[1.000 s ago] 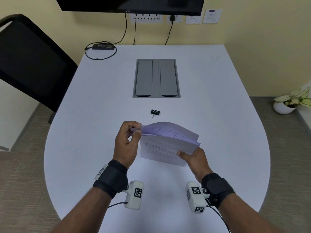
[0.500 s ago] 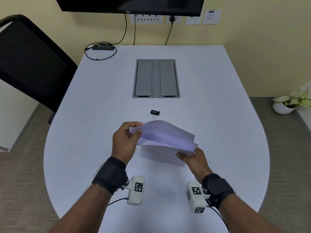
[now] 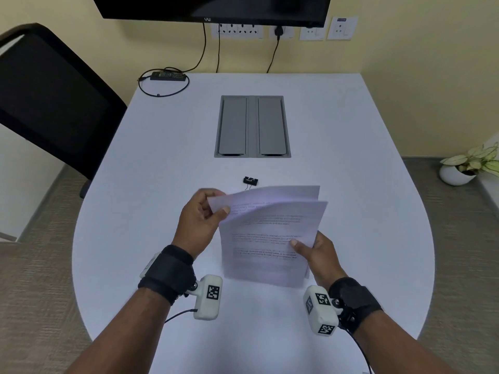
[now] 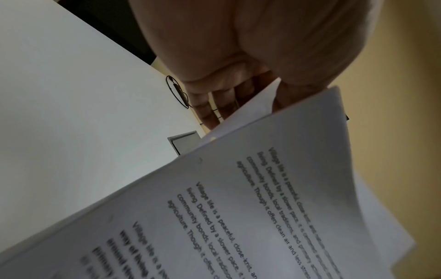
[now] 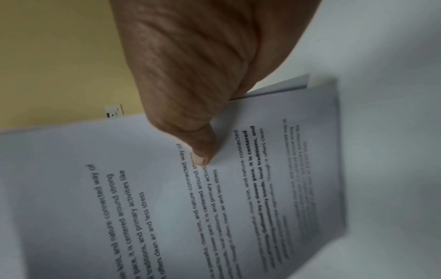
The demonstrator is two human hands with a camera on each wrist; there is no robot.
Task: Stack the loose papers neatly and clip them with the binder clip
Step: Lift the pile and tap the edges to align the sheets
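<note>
Several printed white papers (image 3: 266,238) are held up over the near part of the white table (image 3: 135,184), tilted toward me. My left hand (image 3: 213,209) pinches their top left corner between thumb and fingers. My right hand (image 3: 302,245) grips their right edge, thumb on the printed face. The sheets are uneven; one back sheet sticks out at the top right. In the left wrist view the papers (image 4: 262,198) fan below my left hand (image 4: 238,98). In the right wrist view my right hand (image 5: 203,151) presses the top page of the papers (image 5: 167,198) with its thumb. The black binder clip (image 3: 250,181) lies on the table just beyond the papers.
A grey cable hatch (image 3: 252,126) is set in the table's middle. A black device with a looped cable (image 3: 167,76) lies at the far left corner. A black chair (image 3: 51,103) stands left of the table. A potted plant (image 3: 469,166) sits on the floor at right.
The papers have swung up from a low, drooping hold to a more upright one facing me. Both hands have kept their hold.
</note>
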